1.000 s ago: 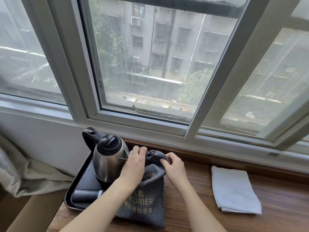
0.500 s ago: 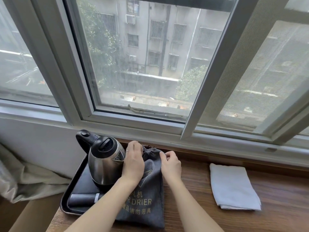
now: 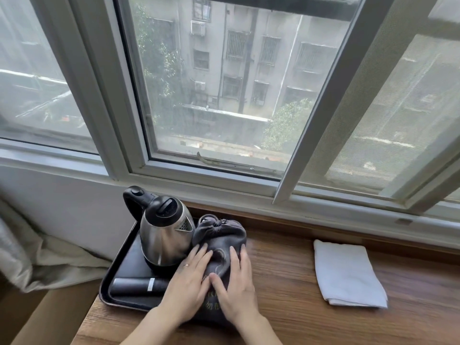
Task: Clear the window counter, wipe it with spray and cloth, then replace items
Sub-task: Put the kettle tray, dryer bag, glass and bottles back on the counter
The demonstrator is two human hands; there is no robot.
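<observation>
A grey drawstring bag (image 3: 220, 241) is pressed flat under both hands on the wooden bench (image 3: 286, 282), just beside the kettle (image 3: 164, 230) on a black tray (image 3: 119, 277); the left hand (image 3: 190, 282) and right hand (image 3: 235, 287) are laid on it with fingers straight, nothing being gripped. A folded white cloth (image 3: 346, 272) is seen well apart to the right

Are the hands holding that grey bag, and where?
Not gripping it. Both the left hand and right hand lie flat on the middle of the dark grey drawstring cloth bag, fingers straight.
</observation>
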